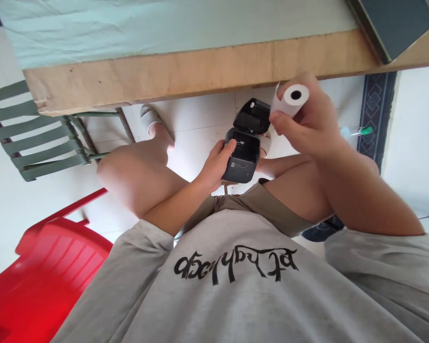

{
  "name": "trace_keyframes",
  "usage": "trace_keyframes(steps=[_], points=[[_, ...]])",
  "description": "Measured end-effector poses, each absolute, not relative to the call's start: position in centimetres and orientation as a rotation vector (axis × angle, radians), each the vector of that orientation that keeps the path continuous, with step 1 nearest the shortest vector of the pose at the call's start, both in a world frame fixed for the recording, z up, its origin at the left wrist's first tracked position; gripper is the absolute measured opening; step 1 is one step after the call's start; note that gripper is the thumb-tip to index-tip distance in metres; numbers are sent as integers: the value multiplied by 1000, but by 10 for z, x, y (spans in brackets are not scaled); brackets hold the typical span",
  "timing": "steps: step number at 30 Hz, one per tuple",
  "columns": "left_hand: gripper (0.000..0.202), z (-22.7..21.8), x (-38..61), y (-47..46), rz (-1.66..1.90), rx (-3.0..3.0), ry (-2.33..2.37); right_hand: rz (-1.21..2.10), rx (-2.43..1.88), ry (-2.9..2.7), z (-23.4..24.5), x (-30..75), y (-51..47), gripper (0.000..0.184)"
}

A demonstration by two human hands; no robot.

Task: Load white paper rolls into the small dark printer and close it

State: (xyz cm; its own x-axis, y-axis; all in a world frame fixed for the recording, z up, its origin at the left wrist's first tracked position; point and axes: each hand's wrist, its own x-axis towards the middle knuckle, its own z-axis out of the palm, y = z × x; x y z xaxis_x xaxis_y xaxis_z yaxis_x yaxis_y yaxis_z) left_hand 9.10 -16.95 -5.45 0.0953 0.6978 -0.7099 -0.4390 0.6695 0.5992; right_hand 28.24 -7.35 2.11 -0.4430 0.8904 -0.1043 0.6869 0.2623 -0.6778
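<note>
A small black receipt printer (241,169) is gripped in my left hand (218,164), held above my lap with the thumb along its near side edge. Its lid (253,116) stands open, and the paper compartment shows a dark inside with no roll in it. My right hand (312,121) is closed around a white thermal paper roll (289,102), up and to the right of the printer. The roll's dark-ringed core faces me, and a loose paper end curls off its left side. Some right-hand fingers are hidden behind the roll.
A wooden table edge (200,71) with a pale green cloth (128,28) runs across the top. A dark flat device (393,24) lies at its right. A red plastic chair (57,267) and a green slatted chair (39,138) stand left. A green-capped bottle (364,130) is on the right.
</note>
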Motion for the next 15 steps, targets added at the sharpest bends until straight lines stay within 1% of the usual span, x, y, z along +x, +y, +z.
trace_keyframes(steps=[5, 8, 11, 15], points=[[38, -48, 88, -172, 840, 203, 1156, 721, -1317, -2317, 52, 272, -48, 51], [38, -44, 85, -173, 806, 168, 1150, 657, -1348, -2307, 63, 255, -24, 56], [36, -43, 83, -174, 813, 169, 1172, 565, -1520, -2254, 71, 228, 3, 61], [37, -43, 83, -174, 819, 193, 1176, 583, -1823, -2272, 73, 192, 26, 72]])
